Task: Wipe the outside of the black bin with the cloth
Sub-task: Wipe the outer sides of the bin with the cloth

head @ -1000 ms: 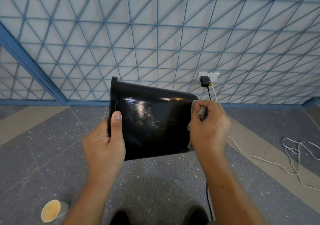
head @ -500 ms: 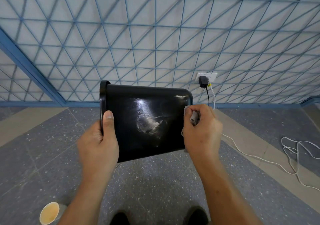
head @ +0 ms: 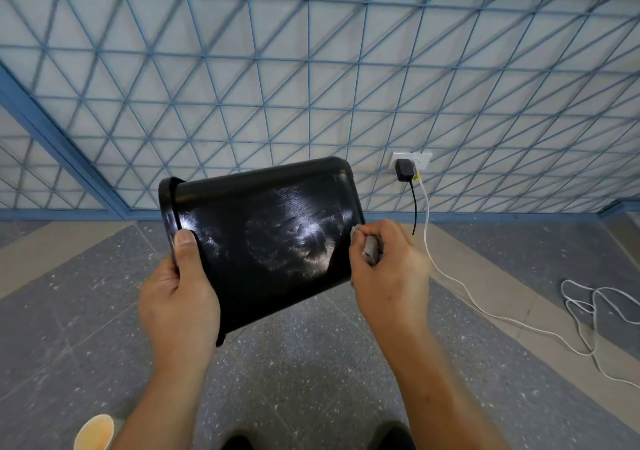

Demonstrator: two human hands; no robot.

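The black bin [head: 263,238] is held sideways in the air at chest height, its rim to the left and its base to the right, tilted up to the right. Its glossy side shows pale wipe streaks. My left hand [head: 178,297] grips the rim, thumb lying on the outer wall. My right hand [head: 388,269] is closed on a bunched grey cloth [head: 370,250] and presses it against the bin's base end at the right. Most of the cloth is hidden inside my fist.
A paper cup [head: 94,433] stands on the grey floor at bottom left. A wall socket [head: 412,159] holds a black adapter [head: 403,170]; a black cable and a white cable [head: 485,311] run across the floor to the right. My shoes show at the bottom edge.
The bin has rotated, its base end rising and rim end dropping. My right hand with the cloth stayed at the base end, sliding lower along it. My left hand kept its grip.
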